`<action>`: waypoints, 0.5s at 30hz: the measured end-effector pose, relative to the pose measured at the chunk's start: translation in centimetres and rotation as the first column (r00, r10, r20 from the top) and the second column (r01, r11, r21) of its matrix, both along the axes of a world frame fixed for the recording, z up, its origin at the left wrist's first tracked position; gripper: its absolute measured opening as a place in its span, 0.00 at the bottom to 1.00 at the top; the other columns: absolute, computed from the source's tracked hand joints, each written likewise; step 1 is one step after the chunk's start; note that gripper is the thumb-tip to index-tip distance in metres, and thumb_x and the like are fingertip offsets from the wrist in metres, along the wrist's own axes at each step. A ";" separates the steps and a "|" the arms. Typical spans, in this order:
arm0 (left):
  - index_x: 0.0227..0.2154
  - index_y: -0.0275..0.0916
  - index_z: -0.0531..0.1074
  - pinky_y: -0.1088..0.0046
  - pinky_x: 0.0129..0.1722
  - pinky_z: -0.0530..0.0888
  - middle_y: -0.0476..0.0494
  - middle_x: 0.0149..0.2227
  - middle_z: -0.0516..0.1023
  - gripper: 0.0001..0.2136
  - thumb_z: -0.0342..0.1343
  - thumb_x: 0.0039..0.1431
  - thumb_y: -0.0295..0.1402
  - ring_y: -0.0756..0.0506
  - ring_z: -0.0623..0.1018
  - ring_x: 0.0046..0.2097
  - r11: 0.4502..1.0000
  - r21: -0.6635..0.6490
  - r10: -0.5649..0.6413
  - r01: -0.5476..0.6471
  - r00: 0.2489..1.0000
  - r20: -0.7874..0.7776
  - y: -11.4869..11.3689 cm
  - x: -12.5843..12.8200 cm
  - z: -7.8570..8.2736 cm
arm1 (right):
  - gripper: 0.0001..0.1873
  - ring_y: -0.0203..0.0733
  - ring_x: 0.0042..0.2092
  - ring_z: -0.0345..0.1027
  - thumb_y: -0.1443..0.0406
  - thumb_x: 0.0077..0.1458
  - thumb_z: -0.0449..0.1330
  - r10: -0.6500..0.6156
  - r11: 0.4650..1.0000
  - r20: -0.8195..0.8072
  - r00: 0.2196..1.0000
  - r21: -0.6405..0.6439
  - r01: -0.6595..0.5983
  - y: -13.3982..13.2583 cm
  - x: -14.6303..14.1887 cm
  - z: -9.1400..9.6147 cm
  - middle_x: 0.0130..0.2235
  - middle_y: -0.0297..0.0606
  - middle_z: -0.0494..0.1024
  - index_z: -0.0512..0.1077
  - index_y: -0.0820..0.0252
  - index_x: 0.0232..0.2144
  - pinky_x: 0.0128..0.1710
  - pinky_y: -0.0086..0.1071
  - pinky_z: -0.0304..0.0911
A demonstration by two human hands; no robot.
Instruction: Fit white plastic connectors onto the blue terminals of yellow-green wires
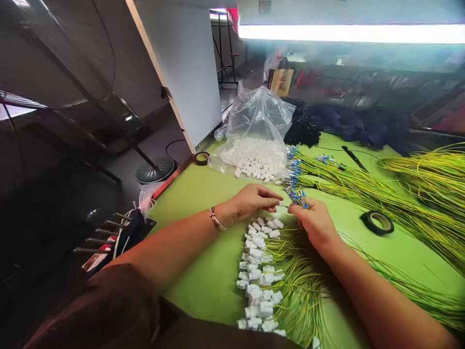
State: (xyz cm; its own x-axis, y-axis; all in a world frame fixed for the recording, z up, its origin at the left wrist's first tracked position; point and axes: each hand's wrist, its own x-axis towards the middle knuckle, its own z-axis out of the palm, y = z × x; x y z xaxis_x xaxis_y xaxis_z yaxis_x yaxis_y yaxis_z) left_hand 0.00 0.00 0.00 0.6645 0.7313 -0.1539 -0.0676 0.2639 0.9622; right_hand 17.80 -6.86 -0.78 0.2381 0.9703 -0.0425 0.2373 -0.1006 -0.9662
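Bright green table top (203, 271) carried: clear plastic bag of white connectors (256, 155), far centre; yellow-green wire bundles with blue terminals (363, 194), right; black tape roll (377, 222), right; heap of yellow-green wires fitted with white connectors (269, 281), near centre; smaller dark tape roll (202, 158), far left edge.

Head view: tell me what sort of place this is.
Likely a wire-harness assembly bench in a workshop: bundles of yellow-green wires, a bag of white connectors, left hand pinching a connector, right hand holding blue-tipped wires.

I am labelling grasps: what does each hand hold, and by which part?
The right hand grips a bunch of yellow-green wires just below their blue tips; the left hand pinches a small piece, too tiny to identify.
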 end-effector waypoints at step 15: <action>0.31 0.29 0.77 0.78 0.31 0.72 0.46 0.25 0.76 0.14 0.70 0.40 0.29 0.55 0.75 0.26 0.958 -0.284 0.058 -0.030 0.994 0.091 0.0 0.0 0.1 | 0.13 0.33 0.22 0.56 0.60 0.40 0.66 0.132 0.985 -0.248 0.960 -0.078 -0.155 0.1 0.5 1.0 0.17 0.30 0.66 0.67 0.60 0.15 0.26 0.31 0.52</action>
